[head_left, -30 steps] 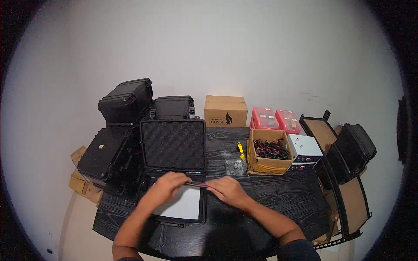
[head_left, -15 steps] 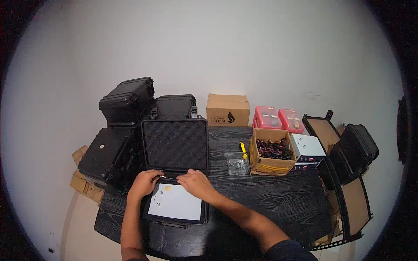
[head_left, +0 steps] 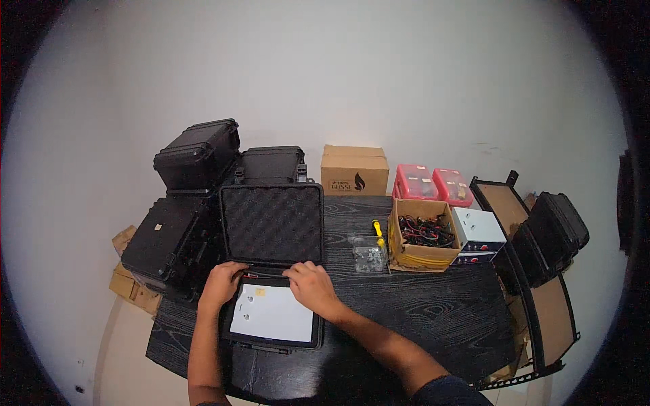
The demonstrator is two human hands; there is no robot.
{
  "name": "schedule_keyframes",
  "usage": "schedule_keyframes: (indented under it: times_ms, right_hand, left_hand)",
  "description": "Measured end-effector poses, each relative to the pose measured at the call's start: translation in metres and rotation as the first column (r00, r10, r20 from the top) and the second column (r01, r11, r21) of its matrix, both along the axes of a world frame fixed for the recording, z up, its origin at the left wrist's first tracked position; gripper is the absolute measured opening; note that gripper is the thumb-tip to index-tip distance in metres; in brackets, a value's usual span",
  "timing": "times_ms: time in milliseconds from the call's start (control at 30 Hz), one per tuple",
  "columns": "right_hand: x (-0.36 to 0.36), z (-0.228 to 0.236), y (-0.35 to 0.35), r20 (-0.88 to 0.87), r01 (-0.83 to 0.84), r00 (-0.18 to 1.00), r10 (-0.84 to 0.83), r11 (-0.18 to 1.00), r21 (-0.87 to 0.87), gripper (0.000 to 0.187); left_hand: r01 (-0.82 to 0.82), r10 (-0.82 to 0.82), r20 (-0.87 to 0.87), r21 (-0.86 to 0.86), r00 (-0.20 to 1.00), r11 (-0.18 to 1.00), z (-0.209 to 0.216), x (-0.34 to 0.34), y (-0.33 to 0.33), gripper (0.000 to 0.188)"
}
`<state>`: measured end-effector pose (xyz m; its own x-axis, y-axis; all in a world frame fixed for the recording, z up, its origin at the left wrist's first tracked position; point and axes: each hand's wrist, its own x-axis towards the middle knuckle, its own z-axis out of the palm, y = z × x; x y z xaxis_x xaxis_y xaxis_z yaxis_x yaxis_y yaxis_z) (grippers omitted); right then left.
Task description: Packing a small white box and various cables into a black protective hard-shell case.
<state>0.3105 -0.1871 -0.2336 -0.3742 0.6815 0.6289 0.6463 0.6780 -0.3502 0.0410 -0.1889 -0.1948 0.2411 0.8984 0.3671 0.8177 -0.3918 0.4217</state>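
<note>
An open black hard case (head_left: 319, 331) lies in front of me, its lid (head_left: 273, 222) lined with wavy dark foam and standing up at the back. A white flat-topped unit (head_left: 274, 314) with round holes and a small tan label fills most of the base. My left hand (head_left: 220, 284) is closed at the back left of the base, fingertips together by a small thin piece (head_left: 250, 275) with red and silver on it. At the back right, my right hand (head_left: 313, 289) has its fingers bent together near the hinge. What either hand grips is too small to tell.
Black cases (head_left: 166, 233) are stacked at the left. To the right stand an open carton of cables (head_left: 424, 262), white units (head_left: 477, 227), pink boxes (head_left: 414, 183) and a yellow-handled tool (head_left: 377, 229) by a clear bag of small parts (head_left: 370, 258). A closed carton (head_left: 355, 169) sits behind.
My right hand has shifted slightly to the right, away from my left hand. The small red and silver piece shows lower, near my left fingertips. The case stays put.
</note>
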Motion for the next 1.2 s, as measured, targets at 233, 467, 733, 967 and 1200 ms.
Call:
schedule_keyframes:
  times_ms: [233,467,733,967,1200]
  right_hand:
    - [0.000,-0.014,-0.003,0.113,-0.026,0.993,0.033,0.998,-0.061,0.029]
    - [-0.001,0.000,-0.011,0.401,0.038,0.916,-0.007,0.997,-0.070,0.031]
    - [0.027,-0.001,-0.013,0.019,-0.119,0.993,0.120,0.992,-0.030,0.029]
    - [0.197,0.070,0.037,0.109,0.452,0.886,-0.451,0.892,0.018,0.021]
    - [0.350,0.062,0.063,0.583,0.793,0.511,-0.631,0.608,-0.038,0.030]
  left_hand:
    - [0.011,-0.006,-0.069,0.077,0.998,0.997,-0.004,-0.002,-0.001,0.025]
    - [0.075,0.024,-0.321,0.293,0.947,0.953,-0.006,0.005,-0.006,0.023]
    - [0.044,0.066,-0.419,0.247,0.905,0.968,-0.016,0.003,-0.002,0.024]
    - [0.049,0.081,-0.458,0.263,0.885,0.963,-0.016,0.000,-0.003,0.025]
    - [0.173,0.033,-0.510,0.350,0.859,0.921,-0.014,0.010,0.002,0.028]
